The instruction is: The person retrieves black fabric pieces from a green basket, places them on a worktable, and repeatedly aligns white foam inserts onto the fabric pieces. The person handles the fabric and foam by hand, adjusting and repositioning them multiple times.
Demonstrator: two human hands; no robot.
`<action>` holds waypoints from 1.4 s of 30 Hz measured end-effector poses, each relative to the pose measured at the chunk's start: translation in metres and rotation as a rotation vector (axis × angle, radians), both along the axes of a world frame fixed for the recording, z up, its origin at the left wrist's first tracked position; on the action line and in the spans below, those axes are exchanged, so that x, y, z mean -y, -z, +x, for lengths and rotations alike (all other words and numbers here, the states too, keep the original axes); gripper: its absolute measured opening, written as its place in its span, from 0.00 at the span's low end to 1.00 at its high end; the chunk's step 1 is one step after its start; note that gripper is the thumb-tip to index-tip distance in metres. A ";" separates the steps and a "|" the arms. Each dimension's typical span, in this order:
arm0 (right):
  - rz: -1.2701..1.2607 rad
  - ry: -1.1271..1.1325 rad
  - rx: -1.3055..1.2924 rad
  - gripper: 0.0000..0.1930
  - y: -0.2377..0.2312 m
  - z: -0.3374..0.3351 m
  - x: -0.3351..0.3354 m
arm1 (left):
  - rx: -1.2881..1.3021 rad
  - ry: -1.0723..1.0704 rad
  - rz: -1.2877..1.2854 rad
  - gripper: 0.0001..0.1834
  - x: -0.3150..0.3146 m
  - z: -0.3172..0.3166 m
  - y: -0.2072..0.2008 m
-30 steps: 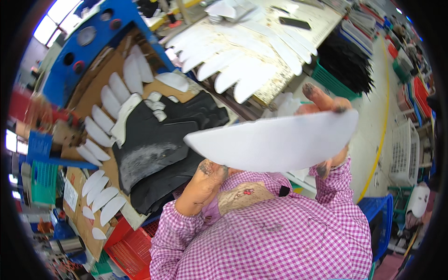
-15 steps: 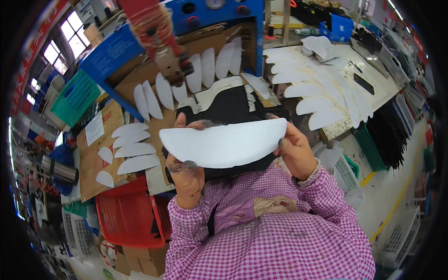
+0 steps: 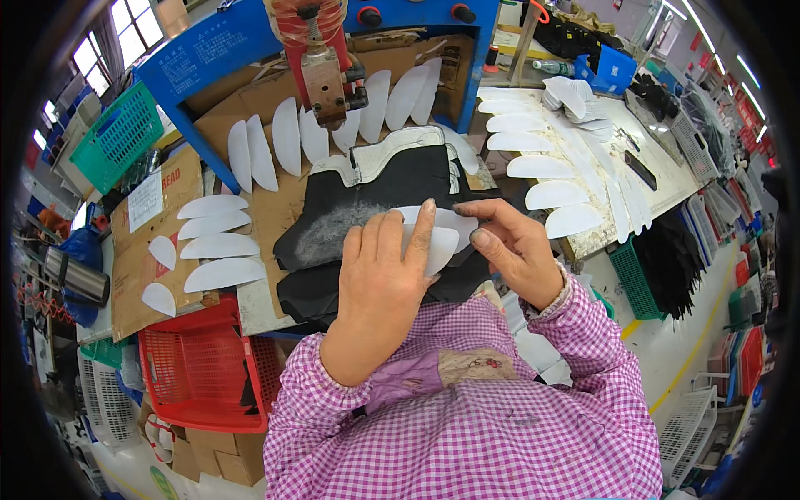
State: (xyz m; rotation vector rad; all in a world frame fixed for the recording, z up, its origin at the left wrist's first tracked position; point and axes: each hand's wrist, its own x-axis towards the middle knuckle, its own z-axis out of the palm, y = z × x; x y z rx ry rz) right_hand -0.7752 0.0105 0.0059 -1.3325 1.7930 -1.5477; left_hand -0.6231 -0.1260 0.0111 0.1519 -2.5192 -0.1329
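A white half-moon piece (image 3: pixel 443 242) is over the black sheet piece (image 3: pixel 375 187), bent so that two rounded lobes show. My left hand (image 3: pixel 387 267) lies across it from the left, index finger on top and thumb at its lower edge; the part under the palm is hidden. With thumb and index finger, my right hand (image 3: pixel 512 246) pinches the right end. A pale, scuffed patch marks the black piece left of my fingers. White shaped trim (image 3: pixel 400 154) runs along its far edge. Above stands a press head (image 3: pixel 327 83), apart from both hands.
White half-moon pieces stand along the blue machine frame (image 3: pixel 200 54); others lie on the cardboard (image 3: pixel 133 275) and the right-hand table (image 3: pixel 600 225). A red basket (image 3: pixel 196 367) is low left, a green basket (image 3: pixel 121 137) far left. Black strips (image 3: pixel 679 275) hang at right.
The white piece was held up flat by both ends; now it is lower and bent over the black piece. My left hand has moved right and turned palm down. The view has shifted slightly.
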 end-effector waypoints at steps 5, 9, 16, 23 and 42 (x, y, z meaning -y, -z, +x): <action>0.066 0.016 0.119 0.17 0.001 0.001 0.005 | -0.014 -0.069 -0.142 0.34 -0.002 -0.004 0.006; 0.086 0.026 0.222 0.11 0.007 -0.010 0.013 | -0.005 -0.077 -0.100 0.43 -0.006 -0.009 0.005; -0.133 0.076 0.518 0.05 0.029 -0.059 0.015 | -0.540 0.137 0.461 0.31 0.015 0.030 0.012; -0.262 -0.066 0.858 0.06 0.102 -0.081 0.036 | -0.481 -0.005 2.158 0.08 0.012 0.039 0.085; -0.379 -0.165 1.056 0.09 0.158 -0.090 0.044 | -0.753 -0.110 1.947 0.11 0.014 0.009 0.104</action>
